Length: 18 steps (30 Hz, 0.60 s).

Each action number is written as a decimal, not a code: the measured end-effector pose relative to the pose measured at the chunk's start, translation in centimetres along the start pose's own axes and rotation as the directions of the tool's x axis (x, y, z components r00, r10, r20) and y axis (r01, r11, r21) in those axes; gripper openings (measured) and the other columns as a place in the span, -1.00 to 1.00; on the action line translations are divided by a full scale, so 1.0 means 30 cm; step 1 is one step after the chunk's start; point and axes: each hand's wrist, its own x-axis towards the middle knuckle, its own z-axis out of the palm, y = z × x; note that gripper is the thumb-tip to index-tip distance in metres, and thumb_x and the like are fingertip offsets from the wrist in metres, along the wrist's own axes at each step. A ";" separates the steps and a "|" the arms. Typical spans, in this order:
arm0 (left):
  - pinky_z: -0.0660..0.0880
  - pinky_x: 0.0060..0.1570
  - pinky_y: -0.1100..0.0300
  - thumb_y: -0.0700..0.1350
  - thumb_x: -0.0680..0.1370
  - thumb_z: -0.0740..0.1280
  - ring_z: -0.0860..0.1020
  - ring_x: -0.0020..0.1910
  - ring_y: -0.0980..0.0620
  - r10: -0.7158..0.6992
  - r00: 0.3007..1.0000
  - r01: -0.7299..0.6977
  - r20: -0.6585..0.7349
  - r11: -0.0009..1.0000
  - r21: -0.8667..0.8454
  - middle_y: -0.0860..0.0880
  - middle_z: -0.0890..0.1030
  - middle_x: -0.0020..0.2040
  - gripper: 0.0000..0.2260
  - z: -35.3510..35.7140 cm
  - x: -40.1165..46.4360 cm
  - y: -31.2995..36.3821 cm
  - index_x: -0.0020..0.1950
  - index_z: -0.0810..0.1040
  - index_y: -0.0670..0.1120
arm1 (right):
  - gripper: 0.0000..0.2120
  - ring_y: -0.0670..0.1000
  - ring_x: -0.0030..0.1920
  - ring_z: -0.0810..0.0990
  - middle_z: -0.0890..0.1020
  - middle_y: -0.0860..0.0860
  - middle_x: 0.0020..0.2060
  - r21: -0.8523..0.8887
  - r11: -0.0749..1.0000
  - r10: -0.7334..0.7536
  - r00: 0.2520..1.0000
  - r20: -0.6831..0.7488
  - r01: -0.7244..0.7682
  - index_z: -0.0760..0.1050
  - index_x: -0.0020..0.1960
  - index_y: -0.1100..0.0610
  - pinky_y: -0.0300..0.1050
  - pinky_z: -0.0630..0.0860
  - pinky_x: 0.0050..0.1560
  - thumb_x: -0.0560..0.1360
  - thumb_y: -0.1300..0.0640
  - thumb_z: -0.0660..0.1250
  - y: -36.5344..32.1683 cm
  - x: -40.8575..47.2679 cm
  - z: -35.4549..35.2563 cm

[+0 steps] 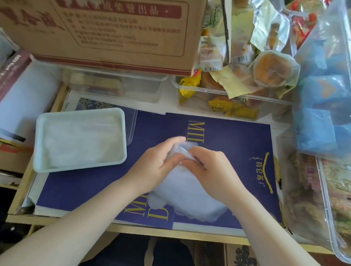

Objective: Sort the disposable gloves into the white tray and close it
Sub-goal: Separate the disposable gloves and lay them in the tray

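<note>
A white tray (pixel 42 127) sits at the left of the dark blue paper bags, with thin clear gloves lying inside it. A clear lid (pixel 131 124) sticks out from behind the tray's right side. In the middle, a pile of translucent disposable gloves (pixel 192 200) lies on the blue paper. My left hand (pixel 154 163) and my right hand (pixel 211 174) meet above the pile and both pinch one clear glove (pixel 182 149) between their fingertips. The upper part of the pile is hidden under my hands.
A large cardboard box (pixel 96 13) stands at the back left over a clear bin (pixel 113 83). Clear bins of packaged snacks (pixel 234 73) fill the back and right, one with blue packets (pixel 323 104). A yellow bag cord (pixel 274 174) lies right of my hands.
</note>
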 end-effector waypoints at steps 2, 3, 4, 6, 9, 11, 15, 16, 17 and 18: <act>0.43 -0.08 0.33 0.08 0.52 0.21 0.56 -0.07 0.15 -0.032 0.999 0.032 0.000 0.993 -0.115 0.06 0.64 -0.02 -0.78 -0.027 -0.007 -0.002 0.11 0.53 0.10 | -0.63 -0.07 -0.44 0.31 0.34 -0.11 -0.50 -0.002 1.000 -0.013 1.000 -0.004 0.013 0.22 -0.37 -0.10 -0.21 0.23 -0.40 0.57 0.09 0.24 -0.018 0.009 -0.002; 0.45 -0.12 0.23 0.09 0.50 0.21 0.57 -0.14 0.11 -0.048 0.999 0.046 -0.006 0.986 -0.157 0.01 0.65 -0.09 -0.78 -0.042 -0.011 -0.007 0.03 0.57 0.07 | -0.69 -0.07 -0.42 0.35 0.37 -0.12 -0.48 0.007 1.000 -0.029 1.000 -0.010 0.029 0.29 -0.33 -0.11 -0.22 0.25 -0.39 0.56 0.08 0.25 -0.028 0.014 -0.002; 0.45 -0.16 0.17 0.10 0.49 0.23 0.56 -0.19 0.10 -0.067 0.998 0.064 -0.010 0.978 -0.198 -0.03 0.65 -0.14 -0.77 -0.060 -0.018 -0.015 -0.02 0.60 0.03 | -0.79 -0.06 -0.39 0.39 0.42 -0.13 -0.44 0.018 0.999 -0.033 0.999 -0.010 0.033 0.38 -0.25 -0.10 -0.24 0.28 -0.37 0.55 0.07 0.27 -0.037 0.020 0.000; 0.43 -0.23 0.16 0.08 0.49 0.27 0.52 -0.24 0.09 -0.113 0.993 0.101 -0.022 0.944 -0.314 -0.06 0.64 -0.21 -0.79 -0.103 -0.033 -0.032 -0.11 0.63 0.01 | -0.91 -0.04 -0.30 0.45 0.51 -0.11 -0.34 0.048 0.999 -0.015 1.000 -0.005 0.015 0.48 -0.08 0.03 -0.20 0.34 -0.30 0.49 0.03 0.35 -0.055 0.039 0.007; 0.44 -0.20 0.15 -0.03 0.55 0.29 0.52 -0.23 0.05 -0.250 0.958 0.158 -0.141 0.869 -0.468 -0.02 0.62 -0.23 -0.83 -0.196 -0.052 -0.070 -0.15 0.63 -0.03 | -0.87 -0.10 -0.27 0.49 0.55 -0.12 -0.29 0.134 0.983 0.112 0.988 0.107 -0.126 0.48 -0.13 0.00 -0.22 0.36 -0.27 0.42 0.03 0.42 -0.068 0.082 0.017; 0.43 -0.19 0.14 -0.08 0.58 0.26 0.51 -0.23 0.01 -0.374 0.892 0.198 -0.253 0.828 -0.525 -0.07 0.59 -0.23 -0.82 -0.274 -0.073 -0.112 -0.16 0.59 -0.08 | -0.92 -0.06 -0.28 0.51 0.57 -0.08 -0.30 0.318 0.919 0.179 0.964 0.196 -0.235 0.52 -0.17 0.06 -0.15 0.38 -0.25 0.44 0.10 0.42 -0.090 0.114 0.039; 0.50 -0.11 0.14 -0.05 0.58 0.26 0.57 -0.19 0.05 -0.555 0.774 0.260 -0.306 0.718 -0.645 0.04 0.65 -0.24 -0.82 -0.393 -0.120 -0.195 -0.16 0.59 -0.06 | -0.92 0.07 -0.17 0.63 0.67 0.10 -0.12 0.685 0.601 0.344 0.907 0.243 -0.412 0.56 -0.01 0.10 -0.07 0.53 -0.24 0.50 0.16 0.35 -0.167 0.180 0.145; 0.50 -0.08 0.11 -0.02 0.57 0.27 0.59 -0.15 0.04 -0.589 0.747 0.284 -0.309 0.703 -0.652 0.03 0.66 -0.20 -0.83 -0.420 -0.133 -0.220 -0.14 0.59 -0.03 | -0.93 0.08 -0.16 0.62 0.66 0.13 -0.08 0.681 0.595 0.374 0.897 0.237 -0.428 0.55 -0.01 0.10 -0.03 0.55 -0.23 0.51 0.15 0.34 -0.193 0.206 0.186; 0.51 -0.06 0.09 0.00 0.57 0.27 0.59 -0.11 0.01 -0.613 0.719 0.307 -0.328 0.702 -0.642 0.00 0.66 -0.15 -0.84 -0.447 -0.143 -0.249 -0.12 0.59 -0.01 | -0.93 0.09 -0.15 0.62 0.66 0.17 -0.05 0.665 0.611 0.393 0.894 0.216 -0.430 0.54 -0.02 0.11 0.03 0.56 -0.19 0.51 0.15 0.34 -0.221 0.233 0.228; 0.51 -0.05 0.09 0.01 0.57 0.27 0.59 -0.07 -0.02 -0.621 0.689 0.320 -0.372 0.722 -0.614 -0.03 0.64 -0.08 -0.84 -0.471 -0.150 -0.279 -0.07 0.59 -0.01 | -0.92 0.09 -0.15 0.60 0.64 0.20 -0.03 0.645 0.639 0.401 0.897 0.185 -0.419 0.52 -0.02 0.14 0.07 0.57 -0.16 0.50 0.16 0.34 -0.247 0.261 0.268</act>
